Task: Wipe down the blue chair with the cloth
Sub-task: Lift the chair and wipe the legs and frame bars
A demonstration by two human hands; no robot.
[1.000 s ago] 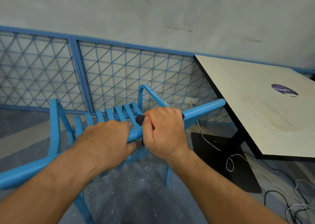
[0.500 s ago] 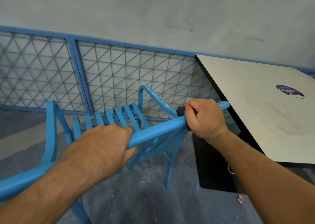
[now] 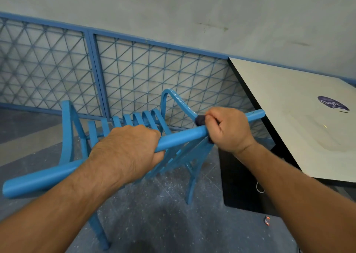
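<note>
Two hands are closed on the top rail [image 3: 38,183] of the blue chair [image 3: 67,133]: the left hand [image 3: 125,152] is clamped round its middle; the right hand [image 3: 229,129], at two o'clock from it, is curled round the cloth [image 3: 200,120]. The cloth is best drawn firmly to the rail's end.

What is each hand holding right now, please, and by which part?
The left hand grips the blue chair by its round rail, near the middle. The right hand holds the dark cloth wrapped round that rail, nearer its right end.
</note>
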